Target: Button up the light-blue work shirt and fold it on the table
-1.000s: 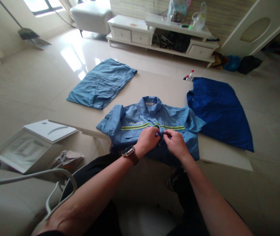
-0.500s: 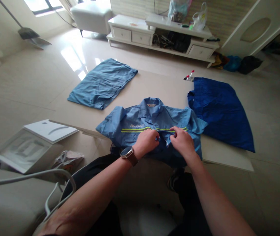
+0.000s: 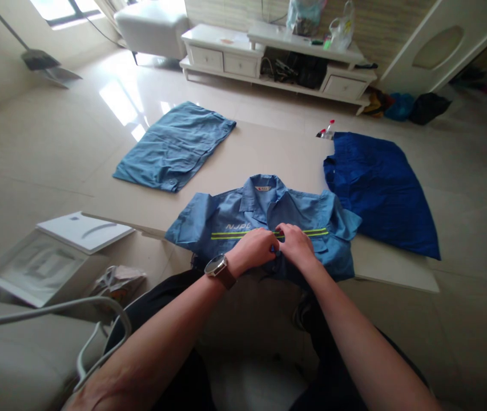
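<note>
A light blue work shirt (image 3: 243,220) with a yellow reflective stripe is laid face up at the near edge of a low table (image 3: 269,154), its collar turned toward the far edge and its lower part hanging over the near edge. Both hands are set together on the front of the shirt, just below the stripe. The left hand (image 3: 254,251), with a watch (image 3: 217,268) worn at its wrist, is curled, and its fingertips are pinched on the shirt's front opening. The right hand (image 3: 297,245) is placed touching the left, its fingers bent onto the same strip of cloth; whether a button is held between them cannot be told.

A second light blue garment (image 3: 174,145) is spread flat at the table's far left corner. A dark blue garment (image 3: 380,191) is spread along the right edge, partly hanging over it, and a small bottle (image 3: 326,131) is seen just beyond it at the far edge. A white cabinet (image 3: 277,60) is seen against the far wall, and a white box (image 3: 50,257) on the floor to the left.
</note>
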Demonstrator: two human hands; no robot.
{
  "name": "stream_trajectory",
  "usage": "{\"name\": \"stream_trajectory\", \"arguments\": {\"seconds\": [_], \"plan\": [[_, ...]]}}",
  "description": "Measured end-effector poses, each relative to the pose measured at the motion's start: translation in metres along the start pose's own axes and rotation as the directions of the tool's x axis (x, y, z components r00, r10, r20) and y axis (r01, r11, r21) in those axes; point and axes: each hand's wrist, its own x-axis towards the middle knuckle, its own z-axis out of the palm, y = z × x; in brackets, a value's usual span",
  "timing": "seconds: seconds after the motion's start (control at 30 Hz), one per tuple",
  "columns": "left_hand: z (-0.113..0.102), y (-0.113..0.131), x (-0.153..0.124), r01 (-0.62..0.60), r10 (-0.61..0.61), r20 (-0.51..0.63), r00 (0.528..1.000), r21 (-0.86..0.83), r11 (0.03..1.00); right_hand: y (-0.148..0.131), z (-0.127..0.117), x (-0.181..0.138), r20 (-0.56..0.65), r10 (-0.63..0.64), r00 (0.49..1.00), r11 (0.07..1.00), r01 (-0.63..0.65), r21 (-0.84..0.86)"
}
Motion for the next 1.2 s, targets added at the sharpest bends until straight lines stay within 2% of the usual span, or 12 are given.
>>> {"name": "stream_trajectory", "arguments": {"seconds": [0.17,0.27,0.37,0.5,0.67,0.73,0.87,0.93,1.1,1.2], "plan": [[-0.005,-0.001,-0.002,0.029,-0.027,0.070,0.997,-0.031,0.999,-0.004,0.003,0.002,0.029,0.024,0.999,1.000,-0.024,0.007],[-0.005,-0.003,-0.005,0.080,-0.074,0.105,0.992,-0.059,0.995,-0.001,0.004,0.005,-0.075,0.017,0.997,0.996,-0.010,0.086],[-0.005,-0.005,-0.006,0.129,-0.121,0.096,0.988,-0.079,0.989,0.003,0.001,0.007,-0.203,0.057,0.978,0.968,-0.004,0.252],[-0.005,-0.001,-0.005,0.261,-0.262,0.011,0.965,-0.103,0.960,0.004,-0.006,0.007,-0.236,0.107,0.966,0.850,0.034,0.526],[-0.002,0.007,0.001,0.392,-0.402,-0.127,0.907,-0.094,0.915,-0.001,-0.010,0.004,-0.154,0.039,0.987,0.674,0.088,0.734],[0.000,0.008,0.003,0.409,-0.418,-0.167,0.893,-0.084,0.909,-0.002,-0.011,0.003,-0.126,0.030,0.992,0.616,0.081,0.784],[0.000,0.006,0.006,0.366,-0.372,-0.215,0.903,-0.067,0.928,-0.004,-0.014,0.002,-0.081,0.015,0.997,0.539,0.060,0.840],[-0.001,0.004,0.008,0.349,-0.360,-0.234,0.903,-0.089,0.933,-0.004,-0.017,0.000,-0.072,-0.005,0.997,0.554,0.062,0.830],[0.001,0.002,0.010,0.293,-0.331,-0.265,0.906,-0.175,0.940,0.000,-0.021,-0.005,-0.223,0.033,0.974,0.731,0.129,0.670],[0.002,0.004,0.009,0.271,-0.316,-0.275,0.908,-0.189,0.944,0.001,-0.022,-0.007,-0.247,0.013,0.969,0.797,0.139,0.587]]}}
